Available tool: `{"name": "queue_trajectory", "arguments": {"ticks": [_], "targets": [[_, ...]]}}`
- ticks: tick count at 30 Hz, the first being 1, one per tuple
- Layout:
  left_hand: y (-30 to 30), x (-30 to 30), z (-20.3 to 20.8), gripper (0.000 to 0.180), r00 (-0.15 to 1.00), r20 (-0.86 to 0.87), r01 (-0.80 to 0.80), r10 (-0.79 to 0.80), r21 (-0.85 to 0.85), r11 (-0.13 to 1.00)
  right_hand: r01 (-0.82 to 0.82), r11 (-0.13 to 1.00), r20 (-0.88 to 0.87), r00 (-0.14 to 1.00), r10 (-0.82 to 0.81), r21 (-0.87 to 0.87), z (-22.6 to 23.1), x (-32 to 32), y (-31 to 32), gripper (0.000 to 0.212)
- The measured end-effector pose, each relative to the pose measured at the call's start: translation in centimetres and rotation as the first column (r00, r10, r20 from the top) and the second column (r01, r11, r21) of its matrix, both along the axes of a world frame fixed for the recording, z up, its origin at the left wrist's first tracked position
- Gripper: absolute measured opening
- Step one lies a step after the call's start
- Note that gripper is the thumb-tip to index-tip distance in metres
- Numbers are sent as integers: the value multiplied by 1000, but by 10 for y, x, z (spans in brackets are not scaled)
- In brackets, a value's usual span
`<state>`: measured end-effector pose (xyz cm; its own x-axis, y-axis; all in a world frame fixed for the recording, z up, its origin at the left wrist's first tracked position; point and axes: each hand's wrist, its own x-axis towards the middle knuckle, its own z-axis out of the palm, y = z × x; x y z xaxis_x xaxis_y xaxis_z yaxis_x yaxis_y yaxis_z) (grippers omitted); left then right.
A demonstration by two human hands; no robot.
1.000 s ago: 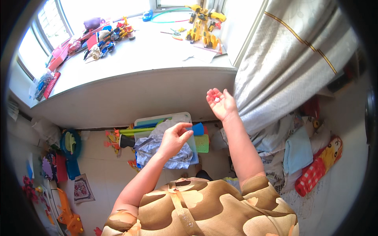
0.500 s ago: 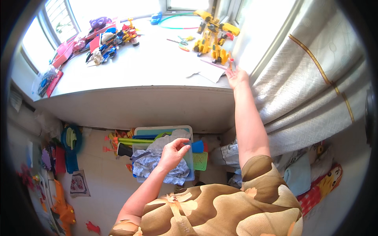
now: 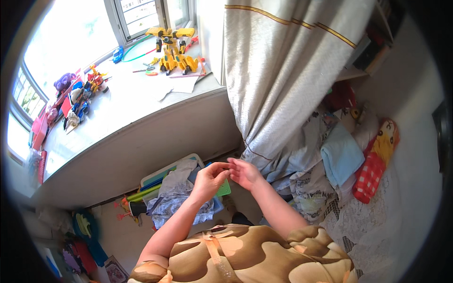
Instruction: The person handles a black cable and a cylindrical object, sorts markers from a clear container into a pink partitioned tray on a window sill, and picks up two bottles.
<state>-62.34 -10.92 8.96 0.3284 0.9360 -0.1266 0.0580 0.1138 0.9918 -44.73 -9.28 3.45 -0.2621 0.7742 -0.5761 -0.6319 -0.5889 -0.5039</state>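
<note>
Window ledge [image 3: 122, 118]: broad white slab running from 9 to 12 o'clock. Half a second ago the right arm was stretched out over it; it is now bare of hands.

Curtain [image 3: 283, 70]: pale, gold-banded, hanging from 12 to 3 o'clock.

Bedding [image 3: 330, 188]: rumpled printed sheets at 3 to 4 o'clock, carrying a folded blue cloth [image 3: 340, 158] and a red-checked doll [image 3: 377, 160].

Storage bin [image 3: 163, 172]: white-rimmed, on the floor just left of centre, with crumpled grey-blue cloth [image 3: 177, 200] heaped over it and a green plastic piece [image 3: 223, 189] at its right edge.

Yellow toy robot [image 3: 173, 49]: upright on the ledge at 11 o'clock, with paper sheets [image 3: 177, 85] just in front of it.

Small toys [image 3: 78, 96]: a cluster along the ledge at 10 o'clock.

Right hand [image 3: 245, 173]: drawn back from the ledge to picture centre, fingers half-curled, fingertips touching the left hand. Whether it pinches anything cannot be told.

Left hand [image 3: 209, 179]: raised off the cloth it lay on earlier, fingers curled toward the right hand above the bin; contents, if any, hidden.

Judgement: both hands have come together at centre, perhaps over something very small.
</note>
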Motion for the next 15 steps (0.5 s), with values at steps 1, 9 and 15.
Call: {"name": "queue_trajectory", "arguments": {"ticks": [1,9,15], "targets": [[-7,14,10,22,999,32,10,-12,44,999,72,997,3,997,-72,-11,-7,17,-21,21],[-90,62,176,13,917,-24,190,-398,903,386,456,888,66,889,-453,-55,-34,99,-155,18],[-172,89,244,15,742,149,-2,-654,975,221,477,875,22,879,-477,-82,-38,115,-199,17]]}}
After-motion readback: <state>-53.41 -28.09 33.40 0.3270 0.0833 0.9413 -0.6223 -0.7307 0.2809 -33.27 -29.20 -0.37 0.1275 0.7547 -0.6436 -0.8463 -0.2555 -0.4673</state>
